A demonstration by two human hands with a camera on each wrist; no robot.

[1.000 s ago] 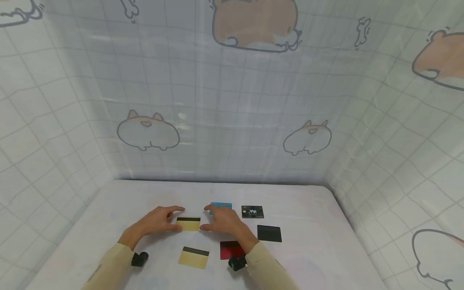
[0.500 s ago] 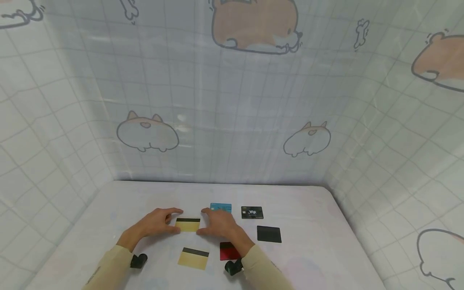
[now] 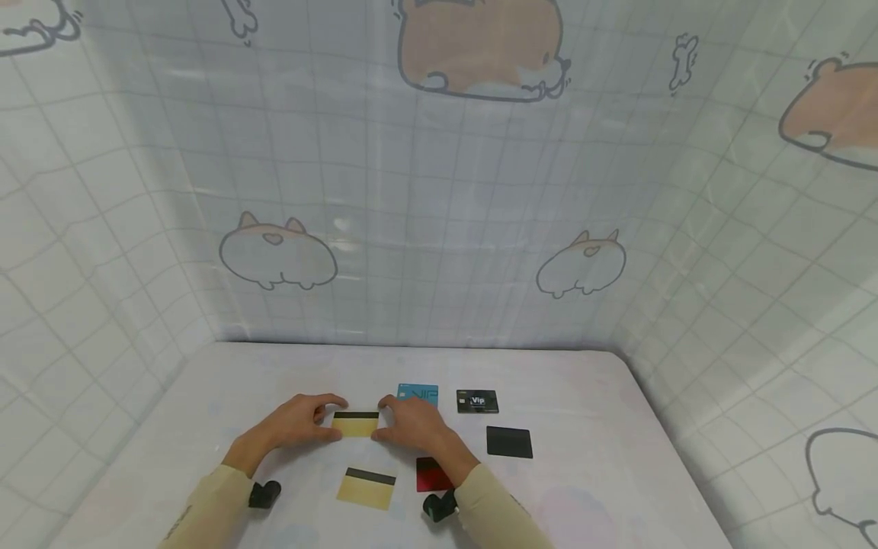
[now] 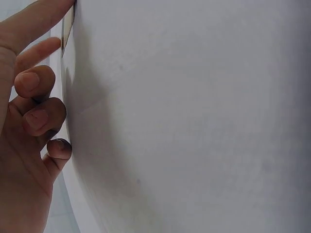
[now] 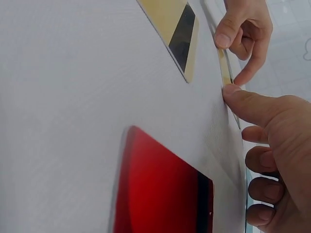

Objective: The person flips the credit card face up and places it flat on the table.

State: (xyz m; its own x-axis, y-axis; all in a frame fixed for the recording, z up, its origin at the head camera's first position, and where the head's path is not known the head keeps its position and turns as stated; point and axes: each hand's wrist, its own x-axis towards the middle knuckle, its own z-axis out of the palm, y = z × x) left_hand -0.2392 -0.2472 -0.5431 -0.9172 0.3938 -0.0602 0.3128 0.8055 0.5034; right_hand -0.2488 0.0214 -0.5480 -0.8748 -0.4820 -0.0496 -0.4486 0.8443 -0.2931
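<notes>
A gold card with a dark stripe (image 3: pixel 355 426) lies between the two hands in the head view. My left hand (image 3: pixel 298 419) holds its left end, thumb at the near corner and index finger bent toward the far one. From the other side, my right hand (image 3: pixel 414 422) holds the right end with thumb and index finger. The right wrist view shows the card nearly edge-on, thumbs on its near edge; the other fingers of the right hand (image 5: pixel 284 141) stay curled beside it. In the left wrist view only a sliver of card (image 4: pixel 68 26) shows past the fingers.
Nearer me lie a second gold card (image 3: pixel 366 489) and a red card (image 3: pixel 430 477), partly behind the right wrist. A blue card (image 3: pixel 421 393) sits beyond the right hand. Rightward are a black Vip card (image 3: pixel 477 402) and a plain black card (image 3: pixel 509 442). Patterned curtains (image 3: pixel 439 191) surround the table.
My right hand has shifted left onto the gold card's right end, uncovering more of the blue card. The left hand stays nearly in place.
</notes>
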